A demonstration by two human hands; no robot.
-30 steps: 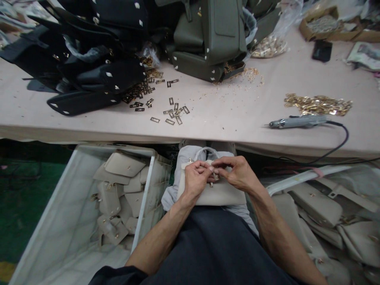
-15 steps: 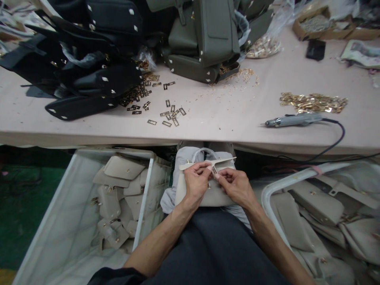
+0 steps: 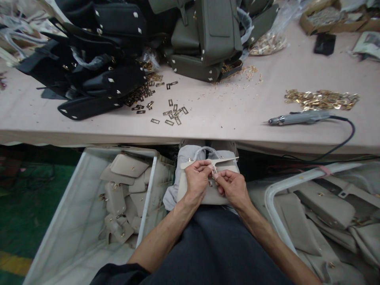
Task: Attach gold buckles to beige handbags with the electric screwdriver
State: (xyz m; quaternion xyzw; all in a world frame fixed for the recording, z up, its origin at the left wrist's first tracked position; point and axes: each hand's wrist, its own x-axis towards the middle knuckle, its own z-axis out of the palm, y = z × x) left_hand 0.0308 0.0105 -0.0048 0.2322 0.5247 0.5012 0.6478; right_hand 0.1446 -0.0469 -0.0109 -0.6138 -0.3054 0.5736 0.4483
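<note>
A beige handbag point(image 3: 192, 194) rests on my lap, its flap raised toward the table. My left hand point(image 3: 198, 177) is closed on the flap's edge near the middle. Between both hands is a small metal frame point(image 3: 215, 170), which the fingertips of my right hand point(image 3: 231, 186) pinch against the flap. A small metal fitting shows on the bag's front just below. The exact contact between frame and flap is partly hidden by my fingers.
On the table point(image 3: 208, 126) are black bags point(image 3: 89, 107), dark green bags point(image 3: 219, 39), loose metal frames point(image 3: 175, 113), a gold pile point(image 3: 322, 99) and a corded screwdriver point(image 3: 299, 118). Bins of beige bag parts stand left point(image 3: 151, 178) and right point(image 3: 268, 198).
My right hand has shifted slightly and the metal frame sits at a slightly different angle. The whole view has moved a little, so the table items appear farther right.
</note>
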